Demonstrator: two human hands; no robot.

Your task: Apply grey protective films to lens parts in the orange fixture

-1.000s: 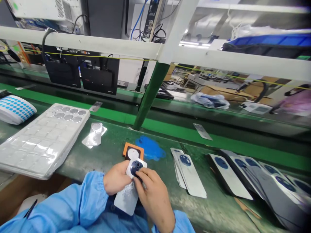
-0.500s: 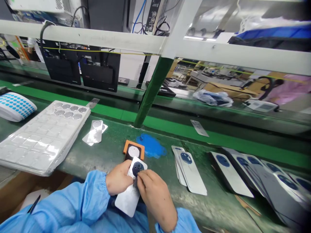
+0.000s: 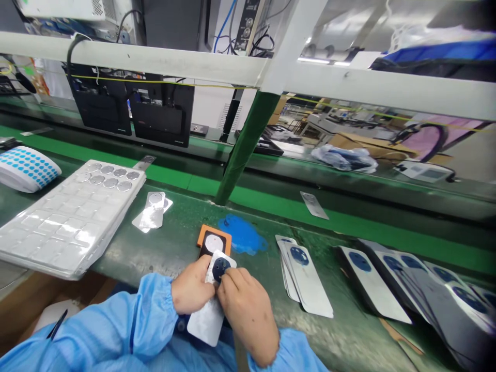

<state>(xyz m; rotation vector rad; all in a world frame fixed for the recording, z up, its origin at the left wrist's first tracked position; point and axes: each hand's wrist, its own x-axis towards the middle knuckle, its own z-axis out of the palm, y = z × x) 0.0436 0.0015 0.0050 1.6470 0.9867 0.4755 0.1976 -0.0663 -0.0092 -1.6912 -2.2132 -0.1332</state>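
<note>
My left hand (image 3: 192, 287) is closed on the edge of a silvery-white phone back cover (image 3: 207, 321), its thumb lying across the face. A round dark camera area (image 3: 220, 268) is near the cover's top. Over that circle, the bent fingers of my right hand (image 3: 248, 312) are pressed together at its lower right edge; whatever they pinch is hidden. Just beyond the cover, an orange and black fixture (image 3: 214, 233) with a white disc rests on the green bench. Beside it is a blue patch (image 3: 243, 235).
To the left stands a stack of clear plastic trays (image 3: 77, 217) with round silver parts, beside a roll of blue-dotted labels (image 3: 29, 168). Two small clear sheets (image 3: 153, 211) lie nearby. More covers (image 3: 310, 281) lie right, with a larger stack (image 3: 411, 279) beyond. A green post (image 3: 247, 150) rises behind.
The right hand's fingers have shifted slightly over the camera circle. On the green strip behind, a flat sheet has slid left relative to the bench. The left hand keeps its hold on the cover.
</note>
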